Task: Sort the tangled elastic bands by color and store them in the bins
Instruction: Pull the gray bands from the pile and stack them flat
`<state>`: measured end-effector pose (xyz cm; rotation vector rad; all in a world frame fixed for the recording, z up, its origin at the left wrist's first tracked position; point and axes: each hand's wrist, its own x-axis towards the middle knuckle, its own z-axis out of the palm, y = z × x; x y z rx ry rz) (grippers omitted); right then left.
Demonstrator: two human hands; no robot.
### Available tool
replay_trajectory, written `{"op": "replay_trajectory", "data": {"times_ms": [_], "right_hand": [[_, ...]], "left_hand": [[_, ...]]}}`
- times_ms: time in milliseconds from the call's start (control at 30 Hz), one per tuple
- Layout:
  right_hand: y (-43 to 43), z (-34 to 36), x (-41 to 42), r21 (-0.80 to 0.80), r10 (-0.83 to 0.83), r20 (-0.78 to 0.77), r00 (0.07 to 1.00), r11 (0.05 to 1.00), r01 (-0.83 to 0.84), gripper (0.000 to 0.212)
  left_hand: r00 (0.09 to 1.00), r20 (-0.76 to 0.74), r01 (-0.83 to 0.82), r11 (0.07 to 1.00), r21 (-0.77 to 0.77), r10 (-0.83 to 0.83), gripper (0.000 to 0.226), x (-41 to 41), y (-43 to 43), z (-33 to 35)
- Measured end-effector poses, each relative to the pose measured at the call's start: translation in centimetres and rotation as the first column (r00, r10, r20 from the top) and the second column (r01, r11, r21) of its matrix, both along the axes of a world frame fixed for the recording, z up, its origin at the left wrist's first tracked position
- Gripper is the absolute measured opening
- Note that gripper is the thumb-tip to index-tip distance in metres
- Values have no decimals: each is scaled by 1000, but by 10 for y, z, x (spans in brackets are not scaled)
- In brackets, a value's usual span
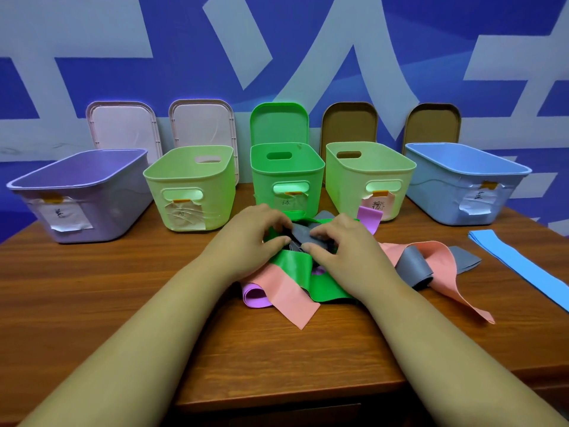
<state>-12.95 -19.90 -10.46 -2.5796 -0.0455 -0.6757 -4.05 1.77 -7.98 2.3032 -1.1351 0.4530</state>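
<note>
Tangle (295, 268) sits mid-counter (123, 288), just in front of the green bin (286, 177). Left hand (255, 232): fingers (278, 224) curled down over the knot, thumb below, clamped on the tangle where green meets gray. Right hand (341, 245): fingers (320, 232) bent and close together, pinching the gray band (303, 235) at the knot (thumb lies lower, against the same heap). The two hands nearly touch. Pink band (289, 291) and purple band (254, 295) spill out toward the near edge. Blue band (520, 263) lies flat, apart, near the blue bin (455, 186).
</note>
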Motion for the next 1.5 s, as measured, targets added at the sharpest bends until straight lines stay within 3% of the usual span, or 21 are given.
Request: {"op": "replay_trajectory", "data": {"times_ms": [100, 200, 333, 467, 600, 700, 933, 1167, 1333, 1500], "right_hand": [[2, 1, 0, -42, -9, -17, 1000, 999, 8, 37], [2, 2, -1, 0, -15, -4, 1000, 1000, 15, 23], [1, 4, -4, 147, -87, 191, 978, 987, 59, 15], [3, 12, -12, 292, -121, 324, 938, 956, 22, 14], [6, 17, -16, 305, -84, 405, 910, 951, -47, 14], [8, 18, -18, 301, -25, 408, 913, 947, -109, 14], [7, 19, -18, 294, 1, 407, 914, 947, -132, 14], [11, 23, -20, 287, -28, 398, 917, 953, -96, 7], [10, 18, -20, 351, -150, 323, 935, 936, 29, 27], [10, 12, -16, 400, -83, 163, 983, 916, 11, 35]], "left_hand": [[999, -7, -40, 999, -12, 40, 29, 1, -4, -1], [998, -17, -64, 998, 11, 64, 38, 0, -3, 0], [992, -85, -88, 996, 21, 90, 50, -3, -3, 1], [996, -87, -32, 999, 12, 33, 32, -9, -6, 4], [985, -174, -9, 991, -134, -14, 31, -18, -14, 7], [974, -223, -24, 973, -230, -29, 37, -18, -17, 5], [949, -299, -23, 924, -383, -100, 23, -17, -17, 8], [975, -194, -10, 848, -530, -110, 16, -30, -18, 16], [976, -186, 5, 874, -486, -109, 9, -34, -23, 15], [980, -191, -41, 886, -461, -54, 15, -30, -24, 12]]}}
